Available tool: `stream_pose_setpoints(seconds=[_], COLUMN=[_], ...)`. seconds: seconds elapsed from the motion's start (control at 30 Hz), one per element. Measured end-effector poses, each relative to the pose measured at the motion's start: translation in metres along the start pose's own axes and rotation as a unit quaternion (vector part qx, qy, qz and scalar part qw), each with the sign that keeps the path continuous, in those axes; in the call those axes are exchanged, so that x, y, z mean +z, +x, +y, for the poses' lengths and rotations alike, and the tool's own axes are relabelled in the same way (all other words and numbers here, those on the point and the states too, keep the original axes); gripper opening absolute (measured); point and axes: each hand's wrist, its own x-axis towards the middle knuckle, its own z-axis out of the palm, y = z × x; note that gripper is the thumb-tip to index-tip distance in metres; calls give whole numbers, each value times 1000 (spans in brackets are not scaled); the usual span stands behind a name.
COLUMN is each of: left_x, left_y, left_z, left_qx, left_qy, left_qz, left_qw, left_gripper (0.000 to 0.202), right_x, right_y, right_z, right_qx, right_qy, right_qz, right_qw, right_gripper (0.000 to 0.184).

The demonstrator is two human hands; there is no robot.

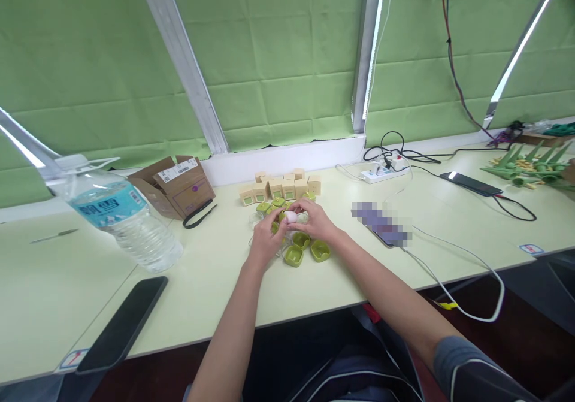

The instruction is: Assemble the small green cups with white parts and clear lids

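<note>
My left hand (pixel 266 238) and my right hand (pixel 314 220) meet over the pale desk (pixel 215 294), fingers pinched together around a small white, pinkish rounded object (pixel 290 216). Below and around the hands lie several small green open cases (pixel 294 256), one more (pixel 320 250) by my right wrist. Just behind stands a row of small beige boxes (pixel 281 186). What exactly the white object is, I cannot make out.
A large water bottle (pixel 121 213) lies at the left beside an open cardboard box (pixel 177 186). A black phone (pixel 123 324) rests near the front edge. A blurred phone (pixel 381 225) with a white cable, a power strip (pixel 381 173), another phone (pixel 469 183) and green cone-shaped pieces (pixel 530 165) sit to the right.
</note>
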Motion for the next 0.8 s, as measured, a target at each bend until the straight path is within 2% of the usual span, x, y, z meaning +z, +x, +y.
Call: stream_pose_setpoints(seconds=[0.3,0.5,0.8], left_x=[0,1,3], left_y=[0,1,0], left_z=[-2,-2,-8], left_qx=[-8,-11,-17], left_qy=[12,36,44], left_qz=[13,10,15], left_qw=[1000,999,999], left_gripper=[37,34,37], right_x=[-3,-2,-1], right_y=[0,0,1], right_z=[-9,-7,-3], right_qx=[-5,2,6], right_qy=[4,-8,-8], right_qz=[-18,-24,-49], right_qw=[1000,1000,999], right_gripper=[42,37,41])
